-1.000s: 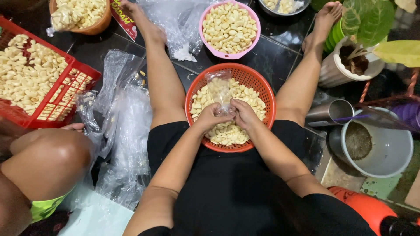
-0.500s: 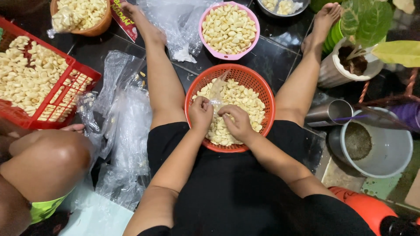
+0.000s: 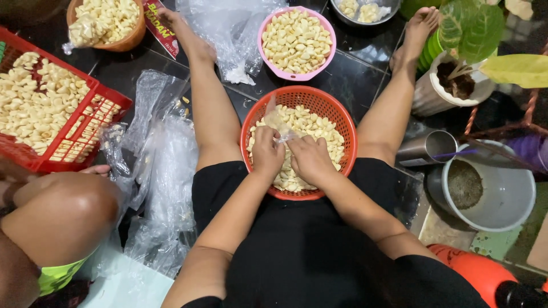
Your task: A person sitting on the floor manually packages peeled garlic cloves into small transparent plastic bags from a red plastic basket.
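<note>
Clear plastic bag [image 3: 279,126] is pinched between the left hand [image 3: 267,153] and right hand [image 3: 310,159] over the orange basket [image 3: 342,122] of peeled garlic cloves [image 3: 314,122]; it looks nearly empty, so most of the filling seems left. More clear bags [image 3: 165,171] lie left on the floor.

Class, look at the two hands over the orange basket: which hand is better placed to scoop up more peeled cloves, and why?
Probably the right hand. It lies flat on the cloves in the orange basket, while the left hand looks busier pinching the small clear bag, which stands up by its fingers.
</note>
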